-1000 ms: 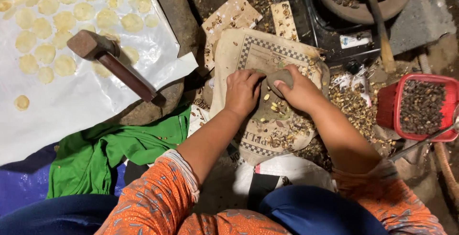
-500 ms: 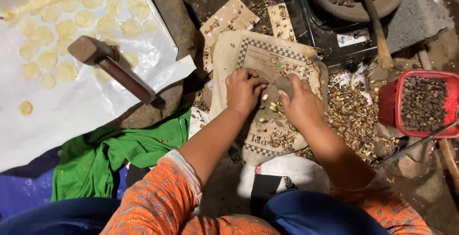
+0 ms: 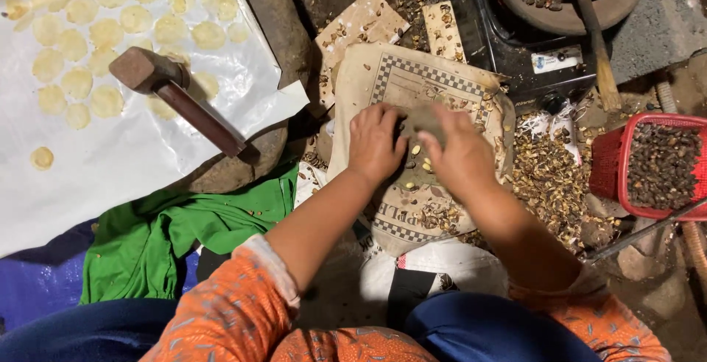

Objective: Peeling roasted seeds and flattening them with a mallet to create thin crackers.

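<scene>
My left hand (image 3: 375,143) rests fingers-down on a beige checkered cloth (image 3: 383,75), touching small pale nuts (image 3: 418,157) scattered there. My right hand (image 3: 458,154) is closed over a grey stone (image 3: 421,120) held just above the same nuts. Broken brown shells (image 3: 549,178) lie heaped to the right of the cloth. Both arms wear orange patterned sleeves.
A brown mallet (image 3: 173,93) lies on a flat rock (image 3: 272,30) beside a white sheet (image 3: 110,185) covered with several flattened yellow discs (image 3: 74,82). A green cloth (image 3: 184,237) lies below it. A red basket of dark nuts (image 3: 659,163) stands right. A black stove (image 3: 530,45) with a pan sits behind.
My right hand has come down and left with the stone onto the nuts. My left hand has shifted slightly toward it.
</scene>
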